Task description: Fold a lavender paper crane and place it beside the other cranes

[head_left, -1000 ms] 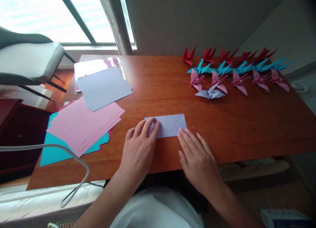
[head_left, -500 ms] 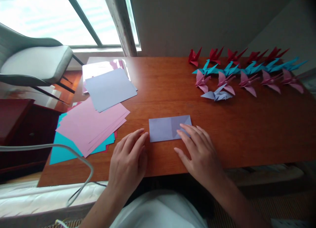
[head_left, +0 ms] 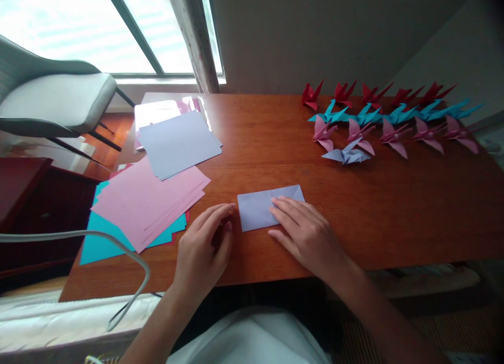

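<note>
A lavender sheet folded into a long rectangle (head_left: 255, 209) lies flat on the wooden table (head_left: 394, 206) in front of me. My right hand (head_left: 305, 235) lies flat on its right half, fingers stretched out and pressing down. My left hand (head_left: 205, 248) rests on the table just left of the sheet, fingers loosely curled, fingertips near its left edge, holding nothing.
Loose sheets lie at the left: lavender (head_left: 179, 143), pink (head_left: 149, 201), teal (head_left: 98, 240). Rows of folded cranes stand at the back right: red (head_left: 342, 93), teal (head_left: 370, 113), pink (head_left: 358, 133), one lavender (head_left: 346, 155). A grey chair (head_left: 51, 101) and a cable (head_left: 134, 264) are left.
My left hand came off the folded sheet and drew back to its left. My right hand slid leftward onto the sheet's right half.
</note>
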A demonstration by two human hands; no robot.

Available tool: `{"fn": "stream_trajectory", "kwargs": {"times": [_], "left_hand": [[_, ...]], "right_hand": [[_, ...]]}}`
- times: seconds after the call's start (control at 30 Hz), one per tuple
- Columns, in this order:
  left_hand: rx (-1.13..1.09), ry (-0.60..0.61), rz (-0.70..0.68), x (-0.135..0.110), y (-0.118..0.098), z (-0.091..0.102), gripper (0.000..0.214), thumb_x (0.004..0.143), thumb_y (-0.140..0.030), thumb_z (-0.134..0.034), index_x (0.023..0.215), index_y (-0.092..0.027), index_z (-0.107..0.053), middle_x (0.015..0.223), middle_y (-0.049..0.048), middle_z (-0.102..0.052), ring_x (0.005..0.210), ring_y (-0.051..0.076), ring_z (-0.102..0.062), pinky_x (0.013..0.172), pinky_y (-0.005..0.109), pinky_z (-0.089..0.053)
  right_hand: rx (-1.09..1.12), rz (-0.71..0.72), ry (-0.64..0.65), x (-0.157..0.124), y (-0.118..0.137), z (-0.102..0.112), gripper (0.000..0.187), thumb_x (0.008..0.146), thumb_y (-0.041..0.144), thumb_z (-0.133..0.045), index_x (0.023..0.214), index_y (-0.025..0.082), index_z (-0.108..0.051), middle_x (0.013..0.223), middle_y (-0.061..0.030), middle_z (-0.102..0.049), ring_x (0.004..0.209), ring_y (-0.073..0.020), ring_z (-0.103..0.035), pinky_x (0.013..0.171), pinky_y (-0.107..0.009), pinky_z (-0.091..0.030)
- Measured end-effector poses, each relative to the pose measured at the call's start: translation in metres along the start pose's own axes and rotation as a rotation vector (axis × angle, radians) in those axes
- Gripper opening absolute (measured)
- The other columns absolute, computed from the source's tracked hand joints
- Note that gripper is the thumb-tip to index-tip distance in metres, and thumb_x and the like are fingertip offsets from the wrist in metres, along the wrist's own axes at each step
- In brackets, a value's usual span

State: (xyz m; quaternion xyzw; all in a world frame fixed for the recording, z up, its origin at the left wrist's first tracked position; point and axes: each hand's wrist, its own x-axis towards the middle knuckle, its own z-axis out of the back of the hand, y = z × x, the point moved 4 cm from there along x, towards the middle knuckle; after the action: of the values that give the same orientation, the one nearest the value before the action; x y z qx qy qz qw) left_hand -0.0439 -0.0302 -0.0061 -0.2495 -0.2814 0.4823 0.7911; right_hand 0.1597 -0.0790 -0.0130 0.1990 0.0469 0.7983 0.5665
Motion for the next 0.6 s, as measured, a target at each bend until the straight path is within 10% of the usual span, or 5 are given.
{"fn": "stream_trajectory", "kwargs": {"times": [0.6], "left_hand": [[-0.649, 0.017, 0.312, 0.006, -0.009, -0.003, 0.029, 0.091, -0.024, -0.064, 0.119, -0.017, -0.064, 0.119, 0.0105, -0.071, 0.099, 0.02, -0.07, 0.085, 0.03, -0.057]], "right_hand": [[0.064, -0.047, -0.014, -0.033, 0.029, -0.004, 0.057, 0.092, 0.045, -0.064, 0.138, 0.013, -0.053, 0.144, -0.0174, -0.058, 0.137, -0.0311, -0.049, 0.112, -0.054, -0.043]]}}
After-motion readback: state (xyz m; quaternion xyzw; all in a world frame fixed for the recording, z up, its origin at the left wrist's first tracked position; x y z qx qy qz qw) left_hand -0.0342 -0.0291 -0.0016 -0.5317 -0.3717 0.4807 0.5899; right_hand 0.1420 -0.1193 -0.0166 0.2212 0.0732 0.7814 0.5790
